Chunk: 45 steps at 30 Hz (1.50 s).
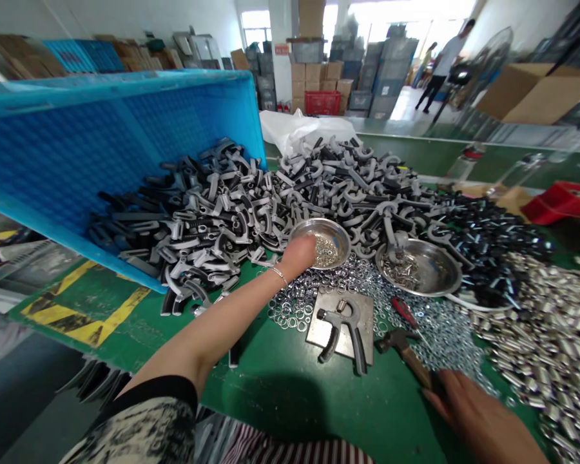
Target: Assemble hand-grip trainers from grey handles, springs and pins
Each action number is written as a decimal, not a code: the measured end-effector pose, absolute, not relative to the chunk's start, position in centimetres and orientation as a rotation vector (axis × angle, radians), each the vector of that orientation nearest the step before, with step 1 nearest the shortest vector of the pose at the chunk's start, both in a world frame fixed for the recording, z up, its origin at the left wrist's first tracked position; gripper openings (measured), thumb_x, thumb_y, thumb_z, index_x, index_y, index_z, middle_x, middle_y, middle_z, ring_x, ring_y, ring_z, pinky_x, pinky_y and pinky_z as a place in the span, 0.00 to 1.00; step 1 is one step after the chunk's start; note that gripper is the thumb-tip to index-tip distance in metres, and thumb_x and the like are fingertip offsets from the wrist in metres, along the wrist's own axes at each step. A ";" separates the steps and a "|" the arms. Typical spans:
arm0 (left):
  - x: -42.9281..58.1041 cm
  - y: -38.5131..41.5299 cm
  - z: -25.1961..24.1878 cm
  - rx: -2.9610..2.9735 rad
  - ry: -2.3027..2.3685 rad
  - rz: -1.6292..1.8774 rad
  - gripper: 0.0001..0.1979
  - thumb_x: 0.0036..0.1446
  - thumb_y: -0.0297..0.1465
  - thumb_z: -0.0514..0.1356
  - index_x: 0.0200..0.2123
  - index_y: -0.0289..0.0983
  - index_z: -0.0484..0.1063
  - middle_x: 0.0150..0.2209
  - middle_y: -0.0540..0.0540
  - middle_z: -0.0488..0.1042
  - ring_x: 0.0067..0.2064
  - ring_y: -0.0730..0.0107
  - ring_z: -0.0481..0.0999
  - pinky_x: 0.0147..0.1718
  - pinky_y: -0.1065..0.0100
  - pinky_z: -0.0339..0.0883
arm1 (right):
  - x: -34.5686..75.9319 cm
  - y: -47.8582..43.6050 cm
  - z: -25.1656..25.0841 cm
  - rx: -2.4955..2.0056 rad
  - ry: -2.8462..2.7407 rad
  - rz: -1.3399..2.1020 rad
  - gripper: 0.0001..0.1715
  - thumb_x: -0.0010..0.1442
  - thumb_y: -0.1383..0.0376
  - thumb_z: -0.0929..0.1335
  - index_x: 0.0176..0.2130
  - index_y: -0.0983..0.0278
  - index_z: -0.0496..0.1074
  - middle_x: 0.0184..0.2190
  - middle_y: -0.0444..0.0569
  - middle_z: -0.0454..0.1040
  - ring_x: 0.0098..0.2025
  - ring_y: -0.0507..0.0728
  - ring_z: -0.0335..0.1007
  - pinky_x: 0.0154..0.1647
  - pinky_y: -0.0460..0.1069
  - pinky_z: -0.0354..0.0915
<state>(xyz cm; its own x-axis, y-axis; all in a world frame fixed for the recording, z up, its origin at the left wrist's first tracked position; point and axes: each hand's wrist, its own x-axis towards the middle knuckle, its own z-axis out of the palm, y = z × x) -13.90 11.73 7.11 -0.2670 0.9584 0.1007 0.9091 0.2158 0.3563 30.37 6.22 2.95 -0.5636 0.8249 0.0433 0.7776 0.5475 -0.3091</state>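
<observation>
My left hand (299, 254) reaches over the near left rim of a metal bowl (341, 235) that holds small rings. Its fingers look closed together, and whatever they pinch is hidden. My right hand (468, 409) is wrapped round the wooden handle of a hammer (415, 366), whose head lies towards the plate. Between my hands, a grey and black hand grip exerciser (344, 325) rests on a square metal plate (314, 332), handles towards me. A small coil spring (341, 305) sits at its top. A red-handled screwdriver (405, 312) lies beyond the hammer.
A tipped blue crate (125, 116) spills grey and black handles (222, 212) on the left. Another metal bowl (444, 267) holds small metal pins. Loose washers (437, 345) and silver cylinders (541, 341) cover the right side. People (447, 61) stand in the background.
</observation>
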 end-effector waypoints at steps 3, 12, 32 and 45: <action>-14.6 11.8 7.0 1.727 2.305 0.765 0.11 0.59 0.23 0.53 0.40 0.31 0.74 0.40 0.36 0.78 0.44 0.59 0.76 0.47 0.62 0.68 | 31.0 4.9 3.3 -1.550 -2.622 0.630 0.19 0.55 0.46 0.66 0.24 0.55 0.67 0.20 0.52 0.73 0.22 0.64 0.72 0.24 0.57 0.67; -15.3 11.5 7.3 1.503 1.911 1.300 0.02 0.54 0.23 0.61 0.33 0.33 0.71 0.31 0.47 0.77 0.34 0.70 0.77 0.38 0.66 0.72 | 25.1 2.8 10.5 -1.445 -2.410 1.253 0.22 0.66 0.46 0.58 0.41 0.58 0.70 0.23 0.46 0.74 0.25 0.59 0.73 0.28 0.50 0.68; -6.2 4.8 4.7 1.833 1.777 0.785 0.08 0.64 0.30 0.55 0.37 0.36 0.75 0.39 0.45 0.77 0.42 0.65 0.75 0.43 0.67 0.67 | 20.5 1.8 7.8 -1.566 -1.354 1.926 0.29 0.58 0.36 0.63 0.37 0.59 0.64 0.17 0.34 0.59 0.12 0.45 0.41 0.09 0.41 0.45; -5.0 5.5 3.8 2.072 1.938 0.547 0.09 0.66 0.30 0.55 0.38 0.35 0.75 0.38 0.45 0.76 0.40 0.64 0.75 0.42 0.66 0.67 | 21.7 1.4 4.7 -1.455 -1.196 2.002 0.29 0.59 0.37 0.64 0.39 0.59 0.64 0.17 0.35 0.61 0.12 0.43 0.42 0.08 0.39 0.46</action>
